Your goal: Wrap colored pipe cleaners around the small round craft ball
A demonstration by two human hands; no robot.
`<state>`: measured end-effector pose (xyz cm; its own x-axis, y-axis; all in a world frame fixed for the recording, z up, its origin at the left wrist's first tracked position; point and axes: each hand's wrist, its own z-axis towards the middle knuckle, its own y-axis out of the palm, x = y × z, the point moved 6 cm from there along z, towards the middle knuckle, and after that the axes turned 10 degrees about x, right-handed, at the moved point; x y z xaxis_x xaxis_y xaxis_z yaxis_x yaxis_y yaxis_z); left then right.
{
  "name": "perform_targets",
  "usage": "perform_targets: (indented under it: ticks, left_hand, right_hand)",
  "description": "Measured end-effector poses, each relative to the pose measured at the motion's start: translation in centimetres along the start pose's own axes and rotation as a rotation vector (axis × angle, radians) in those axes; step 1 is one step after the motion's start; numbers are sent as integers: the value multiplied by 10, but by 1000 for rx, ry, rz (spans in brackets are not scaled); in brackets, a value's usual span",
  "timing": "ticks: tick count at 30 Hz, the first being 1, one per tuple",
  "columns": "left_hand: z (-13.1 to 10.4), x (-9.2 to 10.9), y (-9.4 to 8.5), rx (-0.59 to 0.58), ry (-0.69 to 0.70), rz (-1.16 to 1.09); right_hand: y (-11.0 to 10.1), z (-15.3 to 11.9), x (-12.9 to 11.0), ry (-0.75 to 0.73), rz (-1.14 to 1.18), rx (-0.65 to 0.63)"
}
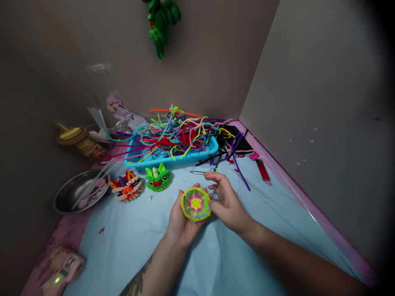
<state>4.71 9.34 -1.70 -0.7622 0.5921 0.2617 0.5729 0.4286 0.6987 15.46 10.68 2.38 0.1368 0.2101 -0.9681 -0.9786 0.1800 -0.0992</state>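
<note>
In the head view my left hand (180, 222) cradles a small round bowl (196, 204) of coiled fuzzy pipe cleaners, with a yellow rim and rings of blue, green, pink and yellow. Its open side faces up toward me. My right hand (226, 201) is at the bowl's right side, its thumb touching the rim and its other fingers apart. Beyond the right index fingertip is a slim metal tool (196, 172); whether the finger touches it I cannot tell. To the left sit a green fuzzy animal head (158, 178) and an orange, red and cream one (127, 187).
A blue tray (169, 161) heaped with coloured pipe cleaners (182, 133) stands at the back. A metal bowl (61, 201) is on the left, a pink device (66, 267) nearer. A red lighter-like object (263, 170) lies right. Walls (324, 102) border the table.
</note>
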Motion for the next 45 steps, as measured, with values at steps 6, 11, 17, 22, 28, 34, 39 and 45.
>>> perform_targets:
  ticks: [6, 11, 17, 22, 28, 34, 39, 45]
  left_hand:
    - [0, 1, -2, 34, 0, -31]
    - [0, 1, -3, 67, 35, 8]
    - [-3, -2, -1, 51, 164, 131]
    - [-5, -8, 1, -4, 276, 258]
    - [-4, -10, 0, 23, 460, 292]
    - [-9, -4, 0, 30, 540, 431]
    - [-15, 16, 2, 16, 556, 335]
    - [-13, 23, 3, -32, 443, 249]
  right_hand:
    - [-1, 2, 10, 90, 51, 10]
    - [9, 0, 18, 158, 48, -38]
    - [18, -5, 26, 306, -67, -67]
    - [16, -4, 24, 270, -143, -49]
    - [14, -2, 27, 210, -147, 22]
    - [13, 1, 23, 136, -151, 56]
    - [7, 3, 6, -15, -170, 59]
    - [-6, -2, -18, -447, -290, 116]
